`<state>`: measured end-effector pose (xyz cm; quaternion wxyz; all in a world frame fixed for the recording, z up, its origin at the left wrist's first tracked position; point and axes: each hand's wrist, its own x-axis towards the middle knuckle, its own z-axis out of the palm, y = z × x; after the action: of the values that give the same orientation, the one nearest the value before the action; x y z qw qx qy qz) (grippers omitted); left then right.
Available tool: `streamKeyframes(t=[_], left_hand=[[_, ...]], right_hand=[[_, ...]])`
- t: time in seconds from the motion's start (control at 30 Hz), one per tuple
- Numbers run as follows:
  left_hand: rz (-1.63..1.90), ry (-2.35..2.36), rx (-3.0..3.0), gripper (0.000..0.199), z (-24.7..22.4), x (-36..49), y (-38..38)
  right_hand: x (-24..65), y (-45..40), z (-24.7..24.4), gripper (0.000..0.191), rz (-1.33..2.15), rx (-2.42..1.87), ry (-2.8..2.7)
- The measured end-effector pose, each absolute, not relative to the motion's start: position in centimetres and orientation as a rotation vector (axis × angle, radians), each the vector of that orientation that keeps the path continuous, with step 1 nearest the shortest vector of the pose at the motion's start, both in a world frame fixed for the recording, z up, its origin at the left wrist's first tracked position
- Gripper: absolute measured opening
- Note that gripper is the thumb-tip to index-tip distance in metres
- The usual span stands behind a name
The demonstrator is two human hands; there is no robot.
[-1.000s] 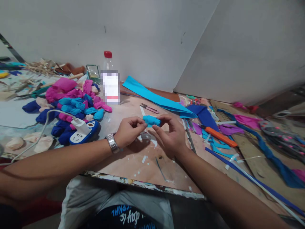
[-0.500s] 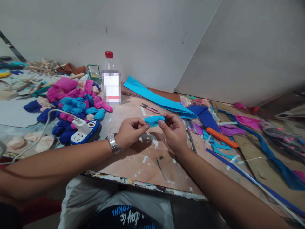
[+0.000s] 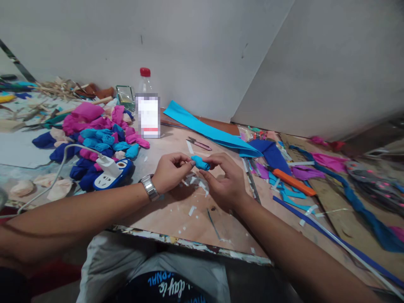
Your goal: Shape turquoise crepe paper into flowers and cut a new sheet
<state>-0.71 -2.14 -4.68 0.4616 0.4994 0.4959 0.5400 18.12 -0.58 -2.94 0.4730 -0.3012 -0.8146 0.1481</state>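
A small light-blue crepe paper roll (image 3: 200, 163), twisted like a rosebud, is held level over the table. My left hand (image 3: 172, 170) pinches its left end between thumb and forefinger. My right hand (image 3: 225, 174) has thumb and forefinger closed on the other end, where the rolled layers show. Just beyond lies a pair of pink-handled thread snips (image 3: 199, 143). Behind those a wide light-blue crepe paper strip (image 3: 202, 128) stretches along the wall.
To the left are a heap of pink and blue paper buds (image 3: 101, 136), a power strip (image 3: 113, 172) with a plugged-in charger, and a red-capped bottle (image 3: 145, 86). An orange utility knife (image 3: 293, 182) and several coloured strips lie on the right. Paper scraps dot the tabletop (image 3: 176, 216).
The blue paper has turned from a smooth, flatter piece into a tighter, twisted roll. My right hand has rotated, and its rolled end now shows. Other things have stayed put.
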Motion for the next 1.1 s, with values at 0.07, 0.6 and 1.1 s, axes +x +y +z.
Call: streamKeyframes(t=[0.07, 0.6, 1.1], left_hand=[[1.324, 1.214, 1.229, 0.022, -4.68, -0.7, -2.15], [1.318, 1.175, 1.204, 0.026, -4.41, -0.74, -2.22], [1.283, 1.263, 1.256, 0.014, -4.49, -0.83, -2.08]], right_hand=[[18.16, -0.58, -2.98, 0.022, 0.365, -0.732, -2.004], [18.08, -0.62, -2.87, 0.018, 0.386, -0.772, -1.962], [18.21, -0.63, -2.65, 0.018, 0.336, -0.792, -1.957]])
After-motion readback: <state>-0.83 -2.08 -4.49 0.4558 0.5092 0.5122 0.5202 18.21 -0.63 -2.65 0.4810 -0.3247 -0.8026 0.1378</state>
